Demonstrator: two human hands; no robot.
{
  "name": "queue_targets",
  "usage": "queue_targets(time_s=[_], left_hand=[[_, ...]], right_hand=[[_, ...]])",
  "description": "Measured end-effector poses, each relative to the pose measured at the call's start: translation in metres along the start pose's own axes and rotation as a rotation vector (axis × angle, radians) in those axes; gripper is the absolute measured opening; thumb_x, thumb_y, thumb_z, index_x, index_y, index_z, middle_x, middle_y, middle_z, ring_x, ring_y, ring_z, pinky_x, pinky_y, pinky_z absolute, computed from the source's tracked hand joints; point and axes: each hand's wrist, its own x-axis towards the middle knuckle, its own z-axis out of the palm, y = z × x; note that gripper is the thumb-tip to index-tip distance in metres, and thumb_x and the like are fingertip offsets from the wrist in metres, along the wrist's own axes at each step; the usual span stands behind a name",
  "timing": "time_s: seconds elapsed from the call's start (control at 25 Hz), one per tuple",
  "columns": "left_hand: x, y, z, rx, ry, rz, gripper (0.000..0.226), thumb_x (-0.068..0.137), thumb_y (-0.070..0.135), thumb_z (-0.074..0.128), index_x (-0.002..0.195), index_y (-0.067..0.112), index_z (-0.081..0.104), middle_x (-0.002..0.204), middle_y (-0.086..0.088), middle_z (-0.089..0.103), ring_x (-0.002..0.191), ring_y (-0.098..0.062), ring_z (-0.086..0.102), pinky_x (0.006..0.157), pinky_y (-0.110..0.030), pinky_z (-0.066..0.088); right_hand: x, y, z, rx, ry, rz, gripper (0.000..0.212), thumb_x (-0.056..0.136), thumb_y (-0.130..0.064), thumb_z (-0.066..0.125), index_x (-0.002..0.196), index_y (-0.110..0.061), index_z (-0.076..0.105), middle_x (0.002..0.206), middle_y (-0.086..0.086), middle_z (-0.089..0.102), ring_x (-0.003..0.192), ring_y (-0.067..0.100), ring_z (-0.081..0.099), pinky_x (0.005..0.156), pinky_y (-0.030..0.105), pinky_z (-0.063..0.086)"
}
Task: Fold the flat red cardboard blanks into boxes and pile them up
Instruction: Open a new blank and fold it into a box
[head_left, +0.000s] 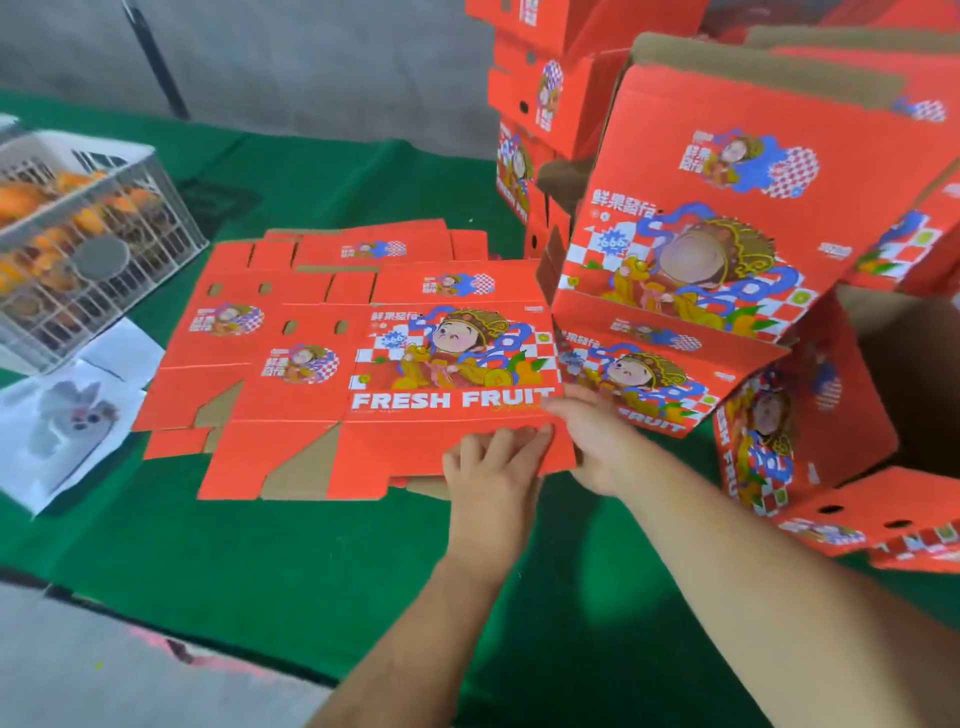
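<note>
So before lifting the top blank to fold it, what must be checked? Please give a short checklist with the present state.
1. Left hand on the top blank, at its near edge: ok.
2. Right hand at the blank's right corner: ok.
3. Only one blank taken from the stack: cannot tell.
4. Folded boxes leaning close on the right: not ok.
5. Crate of fruit apart from the stack: ok.

Crate (78, 249) cut by left edge; folded boxes (883, 530) cut right
</note>
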Motion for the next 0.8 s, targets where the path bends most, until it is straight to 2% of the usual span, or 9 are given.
queue_targets(time_s=[0.16, 0.24, 0.32, 0.4, 0.44, 0.56, 0.64, 0.76, 0.8], left_hand=[[-0.048, 0.005, 0.004, -0.14, -0.14, -0.003, 0.071, 0.079, 0.041, 0.075, 0.147, 0.034, 0.053, 0.14, 0.006, 0.05, 0.114, -0.026, 0.051, 0.094, -0.044, 0.044], [-0.062, -0.008, -0.003, -0.129, -0.16, -0.029, 0.077, 0.081, 0.051, 0.07, 0.152, 0.033, 0.047, 0.147, -0.001, 0.044, 0.123, -0.028, 0.05, 0.103, -0.045, 0.043], [-0.071, -0.017, -0.014, -0.086, -0.164, -0.144, 0.086, 0.08, 0.065, 0.064, 0.157, 0.036, 0.039, 0.154, -0.006, 0.037, 0.13, -0.033, 0.043, 0.109, -0.046, 0.039], [-0.076, -0.019, -0.023, -0.037, -0.18, -0.215, 0.097, 0.077, 0.074, 0.066, 0.16, 0.037, 0.032, 0.161, -0.01, 0.029, 0.136, -0.035, 0.034, 0.114, -0.051, 0.034], [-0.077, -0.019, -0.028, -0.023, -0.175, -0.226, 0.102, 0.075, 0.072, 0.07, 0.162, 0.034, 0.031, 0.162, -0.013, 0.027, 0.139, -0.037, 0.032, 0.117, -0.054, 0.031], [-0.087, -0.016, -0.047, 0.037, -0.137, -0.295, 0.11, 0.07, 0.041, 0.088, 0.163, 0.024, 0.031, 0.16, -0.023, 0.03, 0.141, -0.049, 0.032, 0.119, -0.06, 0.03], [-0.099, -0.017, -0.065, 0.065, -0.112, -0.416, 0.103, 0.075, 0.035, 0.084, 0.162, 0.025, 0.031, 0.161, -0.023, 0.029, 0.143, -0.051, 0.029, 0.119, -0.065, 0.027], [-0.124, -0.016, -0.089, 0.051, -0.214, -0.729, 0.104, 0.073, 0.061, 0.068, 0.16, 0.043, 0.014, 0.169, -0.007, 0.01, 0.154, -0.048, 0.007, 0.117, -0.075, 0.005], [-0.134, -0.014, -0.096, 0.009, -0.239, -0.784, 0.106, 0.068, 0.073, 0.059, 0.158, 0.048, 0.01, 0.17, -0.003, 0.004, 0.155, -0.046, 0.003, 0.113, -0.079, 0.005]], right_hand=[[-0.024, 0.027, -0.031, -0.078, -0.036, 0.014, 0.023, 0.103, -0.005, 0.058, 0.12, -0.019, 0.062, 0.11, 0.016, 0.076, 0.1, 0.031, 0.073, 0.087, 0.049, 0.059], [-0.038, 0.038, -0.034, -0.06, -0.045, 0.027, 0.025, 0.103, -0.004, 0.057, 0.124, -0.017, 0.057, 0.115, 0.02, 0.073, 0.107, 0.035, 0.071, 0.096, 0.056, 0.055], [-0.049, 0.043, -0.033, -0.038, -0.057, 0.008, 0.027, 0.104, -0.003, 0.055, 0.127, -0.017, 0.056, 0.118, 0.022, 0.071, 0.112, 0.039, 0.069, 0.102, 0.061, 0.052], [-0.057, 0.041, -0.033, -0.005, -0.053, -0.032, 0.029, 0.104, -0.002, 0.055, 0.127, -0.019, 0.056, 0.12, 0.022, 0.071, 0.113, 0.039, 0.069, 0.102, 0.061, 0.051], [-0.062, 0.039, -0.034, 0.003, -0.041, -0.053, 0.029, 0.104, -0.002, 0.054, 0.125, -0.021, 0.058, 0.121, 0.021, 0.071, 0.111, 0.037, 0.07, 0.101, 0.061, 0.052], [-0.08, 0.031, -0.039, 0.001, -0.049, -0.078, 0.028, 0.105, -0.005, 0.055, 0.121, -0.026, 0.062, 0.119, 0.015, 0.073, 0.105, 0.032, 0.072, 0.095, 0.058, 0.056], [-0.095, 0.028, -0.045, -0.008, -0.061, -0.101, 0.03, 0.105, -0.008, 0.055, 0.124, -0.028, 0.064, 0.116, 0.012, 0.074, 0.1, 0.032, 0.073, 0.09, 0.058, 0.058], [-0.121, 0.033, -0.057, -0.029, -0.086, -0.14, 0.028, 0.104, -0.007, 0.055, 0.117, -0.028, 0.07, 0.11, 0.01, 0.078, 0.094, 0.028, 0.074, 0.088, 0.056, 0.059], [-0.13, 0.038, -0.063, -0.048, -0.089, -0.154, 0.028, 0.104, -0.007, 0.055, 0.111, -0.029, 0.072, 0.107, 0.008, 0.079, 0.094, 0.027, 0.075, 0.089, 0.055, 0.059]])
